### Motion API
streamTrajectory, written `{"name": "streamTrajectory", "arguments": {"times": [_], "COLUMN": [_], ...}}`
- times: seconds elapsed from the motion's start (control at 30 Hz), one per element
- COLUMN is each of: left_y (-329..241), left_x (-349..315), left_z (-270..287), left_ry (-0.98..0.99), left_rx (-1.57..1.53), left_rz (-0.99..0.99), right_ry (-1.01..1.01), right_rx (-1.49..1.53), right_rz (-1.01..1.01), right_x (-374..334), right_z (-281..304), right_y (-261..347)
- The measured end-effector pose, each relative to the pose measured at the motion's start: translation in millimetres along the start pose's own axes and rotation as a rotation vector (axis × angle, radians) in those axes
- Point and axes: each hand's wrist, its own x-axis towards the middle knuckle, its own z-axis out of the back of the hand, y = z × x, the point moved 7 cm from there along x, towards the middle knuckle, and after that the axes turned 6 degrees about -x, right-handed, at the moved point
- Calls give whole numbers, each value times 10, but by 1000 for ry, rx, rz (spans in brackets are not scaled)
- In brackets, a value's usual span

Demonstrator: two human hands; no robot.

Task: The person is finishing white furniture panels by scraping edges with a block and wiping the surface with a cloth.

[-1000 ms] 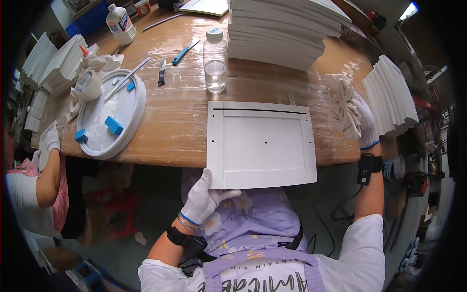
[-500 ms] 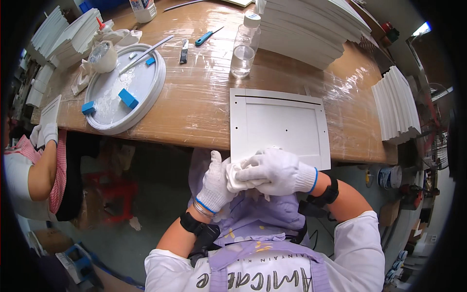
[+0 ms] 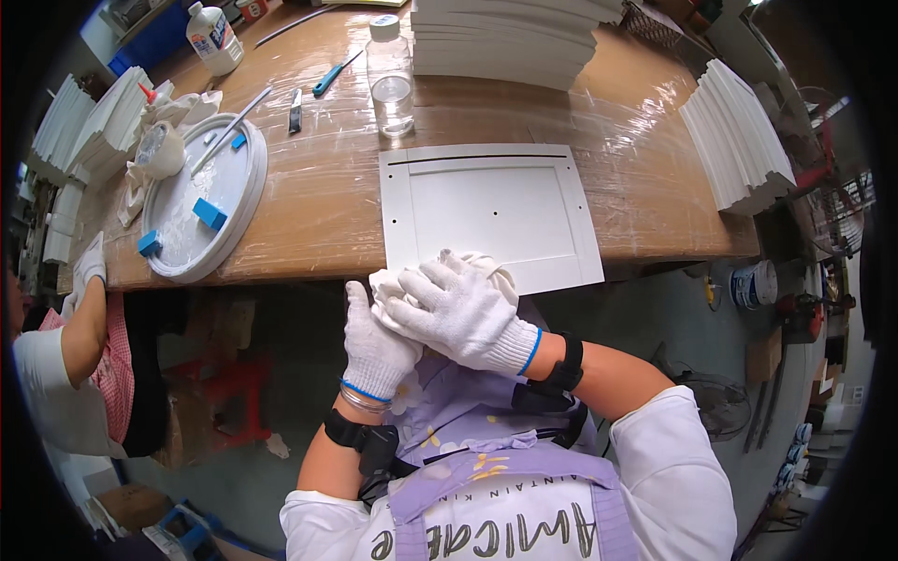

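Note:
A white framed panel (image 3: 505,234) with a dark groove along its far side and several small holes lies on the table, its near edge past the table's front edge. My right hand (image 3: 458,304), in a white knitted glove with a blue cuff edge, is closed over a crumpled white cloth (image 3: 502,276) at the panel's near left corner. My left hand (image 3: 379,351), gloved alike, is against the cloth and the right hand, thumb pointing up. Its other fingers are hidden behind the cloth and right hand.
A round white lid (image 3: 245,220) holds blue blocks (image 3: 209,214), a stick and a tape roll. Beyond the panel stand a clear bottle (image 3: 391,93) and stacked white panels (image 3: 505,42); more panels (image 3: 734,140) stand right. A blue-handled tool (image 3: 327,80) lies left. A co-worker's gloved hand (image 3: 91,266) is far left.
The view has shifted, so the table things appear further left. My right hand has moved with the cloth from in front of my left hand onto the panel's near left corner.

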Motion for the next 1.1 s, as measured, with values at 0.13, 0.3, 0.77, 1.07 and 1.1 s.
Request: {"name": "streamTrajectory", "arguments": {"times": [0.13, 0.3, 0.77, 1.07, 1.1], "left_y": [-44, -37, -1179, -1396, -1292], "left_x": [33, 87, 208, 1606, 1746], "left_z": [-16, 12, -1170, -1995, -1963], "left_ry": [227, 132, 12, -44, 66], "left_rx": [78, 240, 1350, 1758, 1610], "left_rz": [28, -37, -1023, -1187, -1040], "right_ry": [-13, 43, 50, -105, -103], "right_rx": [-124, -372, -414, -444, -439], "right_rz": [-324, -1072, -1015, -987, -994], "right_x": [-859, -2035, -1863, -1858, -1883], "right_z": [415, 859, 595, 675, 683], "right_y": [-899, -2112, -2515, -2375, -2380]}}
